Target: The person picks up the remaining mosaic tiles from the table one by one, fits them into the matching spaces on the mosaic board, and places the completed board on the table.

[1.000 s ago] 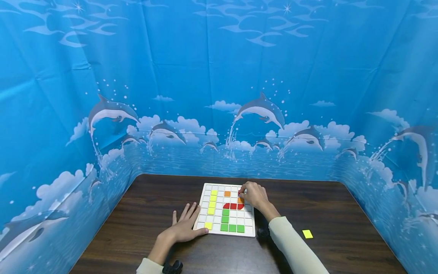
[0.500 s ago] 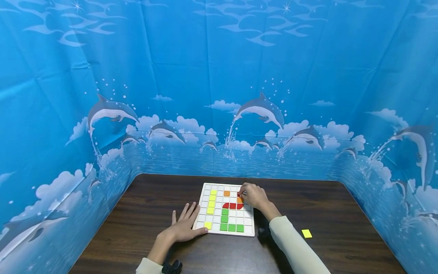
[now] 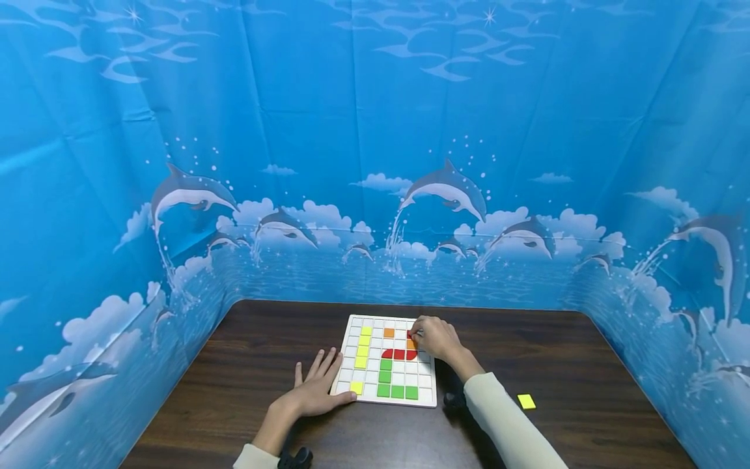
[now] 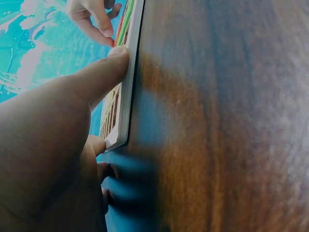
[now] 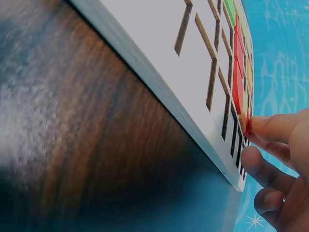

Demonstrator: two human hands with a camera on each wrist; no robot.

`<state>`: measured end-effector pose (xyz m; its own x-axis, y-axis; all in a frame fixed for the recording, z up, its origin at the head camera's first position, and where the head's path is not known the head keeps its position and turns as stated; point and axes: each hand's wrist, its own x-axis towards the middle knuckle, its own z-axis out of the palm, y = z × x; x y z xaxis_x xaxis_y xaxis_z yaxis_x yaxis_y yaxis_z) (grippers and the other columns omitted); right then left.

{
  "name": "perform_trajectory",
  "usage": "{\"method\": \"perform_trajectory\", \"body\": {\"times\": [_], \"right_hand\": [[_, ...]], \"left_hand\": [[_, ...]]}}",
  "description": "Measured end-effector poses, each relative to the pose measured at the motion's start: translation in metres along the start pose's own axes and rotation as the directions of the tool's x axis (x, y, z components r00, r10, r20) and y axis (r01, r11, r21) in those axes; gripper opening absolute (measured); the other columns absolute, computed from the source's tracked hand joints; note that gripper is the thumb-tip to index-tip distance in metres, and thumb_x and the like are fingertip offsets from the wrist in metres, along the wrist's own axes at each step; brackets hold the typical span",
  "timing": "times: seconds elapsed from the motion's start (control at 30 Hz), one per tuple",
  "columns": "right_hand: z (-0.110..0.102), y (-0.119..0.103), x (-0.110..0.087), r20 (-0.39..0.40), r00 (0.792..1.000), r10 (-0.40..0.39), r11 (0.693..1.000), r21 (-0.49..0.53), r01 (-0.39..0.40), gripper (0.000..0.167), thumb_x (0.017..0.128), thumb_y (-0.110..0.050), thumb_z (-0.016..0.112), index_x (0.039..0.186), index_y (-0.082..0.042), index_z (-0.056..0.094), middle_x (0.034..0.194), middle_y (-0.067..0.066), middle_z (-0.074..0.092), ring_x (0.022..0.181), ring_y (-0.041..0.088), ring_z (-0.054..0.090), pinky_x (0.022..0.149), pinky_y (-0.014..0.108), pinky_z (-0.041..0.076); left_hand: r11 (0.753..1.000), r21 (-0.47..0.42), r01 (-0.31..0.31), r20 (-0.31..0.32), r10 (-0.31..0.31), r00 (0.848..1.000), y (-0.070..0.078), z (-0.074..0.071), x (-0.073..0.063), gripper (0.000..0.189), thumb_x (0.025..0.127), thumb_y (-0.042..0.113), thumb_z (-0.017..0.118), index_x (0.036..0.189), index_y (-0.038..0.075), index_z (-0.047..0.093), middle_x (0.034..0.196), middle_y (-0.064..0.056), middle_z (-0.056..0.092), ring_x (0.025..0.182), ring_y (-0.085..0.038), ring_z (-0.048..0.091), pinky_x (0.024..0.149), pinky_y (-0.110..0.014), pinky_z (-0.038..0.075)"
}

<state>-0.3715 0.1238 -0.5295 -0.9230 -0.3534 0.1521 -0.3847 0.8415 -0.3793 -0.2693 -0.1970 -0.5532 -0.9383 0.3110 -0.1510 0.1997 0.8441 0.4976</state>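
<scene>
A white gridded board (image 3: 375, 395) lies on the table, with colored tiles in its cells. My left hand (image 3: 316, 392) is spread at its left edge, the thumb resting on the near left corner beside a yellow tile (image 3: 357, 387). At the upper right of the board, my right hand (image 3: 436, 337) pinches a small red tile (image 5: 248, 126) between thumb and finger. That tile is mostly hidden by the fingertips, close over the grid. Just below it sit an orange tile (image 3: 411, 344) and a row of red tiles (image 3: 400, 355), rounded at both ends.
A loose yellow tile (image 3: 526, 401) lies on the dark wooden table (image 3: 586, 365), right of the board. Green tiles (image 3: 384, 376) form an L on the grid, and a yellow column (image 3: 362, 352) stands at its left. A blue dolphin-print curtain (image 3: 363, 130) surrounds the table.
My right hand has shifted slightly down toward the board, still pinching the red tile over the upper right cells. The left hand and the placed tiles stay where they were.
</scene>
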Motion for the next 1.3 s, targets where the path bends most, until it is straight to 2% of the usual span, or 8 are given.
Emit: {"method": "perform_trajectory", "body": {"times": [0.13, 0.27, 0.37, 0.5, 0.6, 0.77, 0.97, 1.3], "right_hand": [[-0.002, 0.000, -0.002, -0.001, 1.000, -0.001, 1.000, 0.001, 0.001, 0.010, 0.100, -0.021, 0.076, 0.103, -0.021, 0.085, 0.128, 0.003, 0.077, 0.106, 0.026, 0.075, 0.077, 0.043, 0.061], [-0.003, 0.001, -0.003, -0.013, 1.000, -0.001, 1.000, 0.013, 0.001, 0.010, 0.100, -0.021, 0.076, 0.103, -0.021, 0.086, 0.129, 0.003, 0.075, 0.110, 0.027, 0.074, 0.083, 0.046, 0.062], [-0.004, 0.002, -0.006, -0.024, 1.000, 0.002, 1.000, 0.017, -0.001, 0.010, 0.100, -0.022, 0.077, 0.103, -0.021, 0.086, 0.126, 0.001, 0.075, 0.101, 0.023, 0.072, 0.078, 0.042, 0.060], [-0.008, 0.004, -0.008, -0.046, 0.999, -0.016, 1.000, 0.022, 0.017, 0.008, 0.099, -0.020, 0.078, 0.103, -0.021, 0.085, 0.110, -0.003, 0.075, 0.079, 0.013, 0.061, 0.064, 0.032, 0.049], [-0.012, 0.005, -0.010, -0.066, 0.997, -0.034, 0.999, 0.026, 0.036, 0.007, 0.098, -0.018, 0.078, 0.101, -0.020, 0.084, 0.099, -0.006, 0.073, 0.072, 0.010, 0.055, 0.061, 0.030, 0.045], [-0.019, 0.007, -0.015, -0.086, 0.996, -0.038, 0.999, 0.033, 0.041, 0.005, 0.098, -0.016, 0.078, 0.099, -0.019, 0.082, 0.091, -0.008, 0.071, 0.070, 0.008, 0.054, 0.061, 0.031, 0.046], [-0.025, 0.012, -0.022, -0.115, 0.993, -0.037, 0.998, 0.040, 0.042, 0.005, 0.096, -0.014, 0.079, 0.096, -0.019, 0.082, 0.090, -0.009, 0.071, 0.071, 0.006, 0.056, 0.061, 0.030, 0.047], [-0.035, 0.017, -0.039, -0.140, 0.989, -0.039, 0.999, 0.023, 0.043, 0.003, 0.095, -0.016, 0.080, 0.093, -0.018, 0.081, 0.090, -0.009, 0.071, 0.071, 0.005, 0.055, 0.063, 0.029, 0.048]], "left_hand": [[1.000, -0.004, 0.020, 0.017, -0.020, 1.000, 0.007, -0.005, -0.004, 0.110, 0.092, 0.077, 0.063, 0.172, 0.013, 0.022, 0.180, -0.014, 0.013, 0.167, -0.042, 0.003, 0.119, -0.083, -0.013], [1.000, 0.014, 0.021, 0.020, -0.021, 1.000, 0.003, -0.002, -0.002, 0.111, 0.092, 0.080, 0.060, 0.173, 0.015, 0.020, 0.181, -0.014, 0.011, 0.167, -0.042, 0.001, 0.119, -0.083, -0.013], [1.000, 0.011, 0.020, 0.017, -0.021, 1.000, 0.002, 0.000, -0.002, 0.112, 0.091, 0.082, 0.058, 0.173, 0.015, 0.019, 0.181, -0.013, 0.010, 0.167, -0.042, 0.000, 0.119, -0.083, -0.013], [1.000, -0.009, 0.021, 0.007, -0.021, 1.000, 0.005, -0.003, -0.004, 0.112, 0.091, 0.081, 0.060, 0.172, 0.014, 0.022, 0.180, -0.014, 0.013, 0.167, -0.041, 0.002, 0.120, -0.082, -0.013], [1.000, 0.009, 0.018, -0.005, -0.018, 1.000, 0.000, 0.001, -0.002, 0.112, 0.091, 0.083, 0.058, 0.173, 0.016, 0.021, 0.181, -0.012, 0.012, 0.168, -0.040, 0.002, 0.120, -0.082, -0.012], [0.999, 0.042, 0.030, -0.025, -0.029, 0.999, -0.008, 0.009, 0.005, 0.114, 0.089, 0.085, 0.059, 0.172, 0.017, 0.022, 0.181, -0.009, 0.014, 0.168, -0.038, 0.004, 0.122, -0.080, -0.010], [0.999, 0.017, 0.029, 0.006, -0.029, 1.000, 0.003, -0.001, -0.002, 0.111, 0.091, 0.079, 0.062, 0.172, 0.015, 0.021, 0.180, -0.013, 0.013, 0.167, -0.041, 0.004, 0.121, -0.081, -0.011], [1.000, -0.001, -0.002, -0.013, 0.002, 1.000, -0.002, 0.004, -0.001, 0.111, 0.092, 0.083, 0.057, 0.173, 0.017, 0.018, 0.181, -0.013, 0.010, 0.167, -0.042, 0.000, 0.120, -0.081, -0.014]]}}
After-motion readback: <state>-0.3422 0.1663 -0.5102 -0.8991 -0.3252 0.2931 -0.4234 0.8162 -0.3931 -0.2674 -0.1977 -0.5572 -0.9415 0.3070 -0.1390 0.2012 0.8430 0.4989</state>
